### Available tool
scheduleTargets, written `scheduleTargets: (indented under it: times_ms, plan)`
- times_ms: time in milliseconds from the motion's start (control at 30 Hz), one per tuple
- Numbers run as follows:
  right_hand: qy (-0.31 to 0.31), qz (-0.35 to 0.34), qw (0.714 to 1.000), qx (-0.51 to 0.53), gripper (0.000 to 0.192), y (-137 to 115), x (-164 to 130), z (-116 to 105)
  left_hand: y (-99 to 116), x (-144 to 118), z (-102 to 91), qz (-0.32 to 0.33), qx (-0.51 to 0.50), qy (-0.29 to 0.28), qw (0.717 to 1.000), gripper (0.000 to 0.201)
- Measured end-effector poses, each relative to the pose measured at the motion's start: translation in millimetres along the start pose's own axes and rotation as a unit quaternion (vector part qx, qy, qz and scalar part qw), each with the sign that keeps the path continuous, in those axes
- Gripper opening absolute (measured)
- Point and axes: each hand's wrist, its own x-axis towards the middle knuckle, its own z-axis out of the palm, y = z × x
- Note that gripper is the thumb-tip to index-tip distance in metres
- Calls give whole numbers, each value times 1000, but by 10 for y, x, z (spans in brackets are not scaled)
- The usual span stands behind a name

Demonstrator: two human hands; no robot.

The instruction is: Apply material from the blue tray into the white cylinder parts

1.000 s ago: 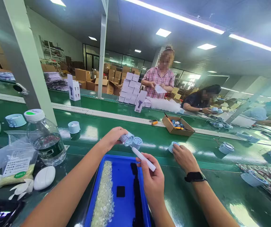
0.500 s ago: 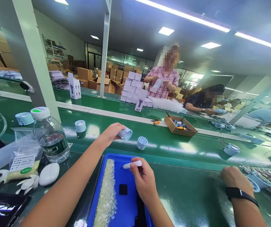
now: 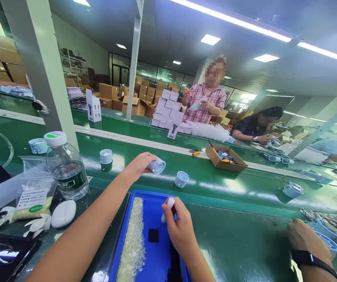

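My left hand (image 3: 137,166) reaches out over the green conveyor belt (image 3: 233,188) and grips a small pale-blue round part (image 3: 158,166), its open end facing right. My right hand (image 3: 180,229) is closed around a white pen-like tool (image 3: 168,205), held over the blue tray (image 3: 156,256) in front of me. The tray carries a strip of small clear rings (image 3: 133,243), a black square (image 3: 153,235) and a dark strip partly hidden under my right wrist. A second pale-blue part (image 3: 181,179) stands on the belt just right of my left hand.
A water bottle (image 3: 67,166), a bagged item and a white oval case (image 3: 63,214) sit at my left. A co-worker's hand with a black watch (image 3: 305,237) rests at lower right. An open cardboard box (image 3: 226,158) stands on the far belt edge. Two people work across the line.
My right hand drew the white tool back from the part in my left hand down over the tray. The co-worker's hand pulled away from the belt to the lower right.
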Motion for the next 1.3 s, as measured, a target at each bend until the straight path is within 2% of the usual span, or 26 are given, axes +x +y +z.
scheduleTargets:
  times_ms: [167, 233, 333, 367, 400, 533, 600, 867, 1300]
  plan:
    - [65, -22, 996, 58, 20, -31, -17, -46, -51, 33, 19, -12, -9, 3, 1000, 14]
    - [27, -23, 997, 70, 19, -50, -29, -41, -59, 40, 21, -15, -6, 2, 1000, 14]
    - [-77, -11, 992, 98, 14, -64, -40, -28, -57, 44, 24, -19, 0, 4, 1000, 13]
    - [-83, -5, 989, 118, 12, -60, -41, -31, -56, 44, 28, -21, 2, 7, 1000, 12]
    - [-66, 2, 987, 147, 12, -53, -39, -39, -54, 43, 33, -24, 6, 10, 1000, 12]
    - [100, 49, 960, 259, 17, -17, -10, -107, -46, 23, 74, -29, 23, 15, 999, 11]
    - [144, 71, 947, 278, 20, -15, 6, -137, -36, -1, 101, -27, 24, 11, 999, 12]
    - [152, 91, 935, 307, 26, -20, 20, -117, -6, -92, 197, -23, 20, -29, 999, 18]
    - [153, 101, 936, 300, 30, -9, 19, -101, -33, -161, 318, -19, 43, -68, 997, 17]
